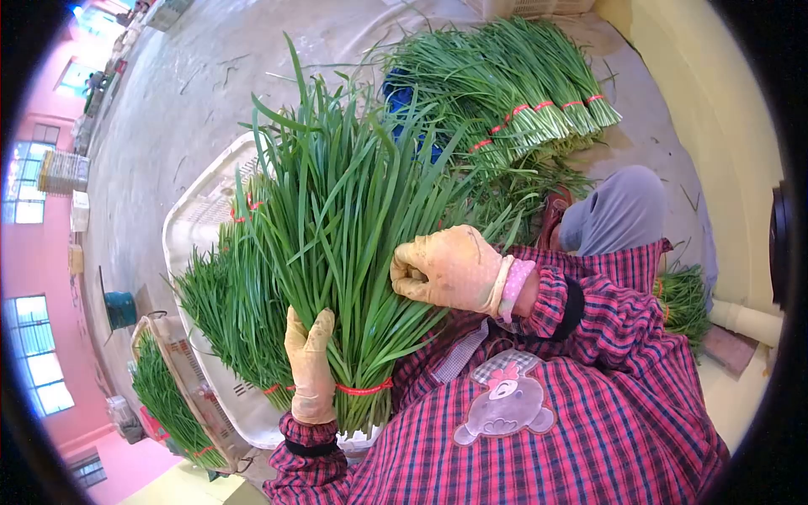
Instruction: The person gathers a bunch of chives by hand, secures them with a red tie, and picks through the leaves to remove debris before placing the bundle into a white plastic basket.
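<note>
Head view, greens (337, 210), crate rim (187, 202), floor (210, 93) beyond

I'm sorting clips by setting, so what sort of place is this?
Probably an indoor produce-packing area: red-banded leafy bundles lie piled up, a white crate holds more, and a pink wall with windows suggests a large room.

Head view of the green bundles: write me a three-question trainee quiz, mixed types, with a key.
1. Which gloved hand is nearer the band on the large bundle?

2. True or false: the right hand has its fingers curled.

3. Fill in: the tied bundles piled at upper right have ____ bands.

Key: 1. The left hand. 2. True. 3. Red.
</note>
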Available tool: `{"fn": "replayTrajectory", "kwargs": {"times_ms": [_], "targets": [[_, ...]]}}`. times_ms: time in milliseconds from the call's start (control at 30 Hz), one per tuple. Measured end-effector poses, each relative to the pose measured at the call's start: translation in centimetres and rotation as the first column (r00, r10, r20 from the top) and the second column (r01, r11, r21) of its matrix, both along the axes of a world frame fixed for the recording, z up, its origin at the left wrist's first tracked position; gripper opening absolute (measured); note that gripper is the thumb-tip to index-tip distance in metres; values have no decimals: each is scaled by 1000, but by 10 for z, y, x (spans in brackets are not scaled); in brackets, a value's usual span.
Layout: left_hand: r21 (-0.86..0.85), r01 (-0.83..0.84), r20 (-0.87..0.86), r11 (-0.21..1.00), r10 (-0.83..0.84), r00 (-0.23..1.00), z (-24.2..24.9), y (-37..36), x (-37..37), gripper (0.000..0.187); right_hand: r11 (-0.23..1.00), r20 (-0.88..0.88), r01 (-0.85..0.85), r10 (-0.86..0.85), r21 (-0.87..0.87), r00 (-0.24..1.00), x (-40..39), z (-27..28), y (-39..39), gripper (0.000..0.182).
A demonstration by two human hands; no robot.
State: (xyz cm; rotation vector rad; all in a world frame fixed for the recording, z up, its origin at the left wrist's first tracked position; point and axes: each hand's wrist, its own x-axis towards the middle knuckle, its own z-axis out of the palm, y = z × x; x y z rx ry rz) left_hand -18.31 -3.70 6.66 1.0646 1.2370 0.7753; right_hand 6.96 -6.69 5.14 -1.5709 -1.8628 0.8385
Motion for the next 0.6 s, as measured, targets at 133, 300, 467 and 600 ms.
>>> {"fn": "replayTrajectory", "kwargs": {"times_ms": [133,300,467,600], "targets": [[-10,7,-21,1000,-7,1000,0,1,-1,43,985,42,53,-60,164,997,1,2,-3,15],[-2,18,-1,1000,-18,1000,-7,1,-7,46,945,109,150,-188,292,976,29,15,-6,15],[-46,5,26,999,-4,1000,-4,2,-6,52,907,251,350,-405,236,879,86,19,-17,15],[-50,55,-73,997,-59,996,3,10,3,57,910,223,264,-343,319,912,100,22,-24,5]]}}
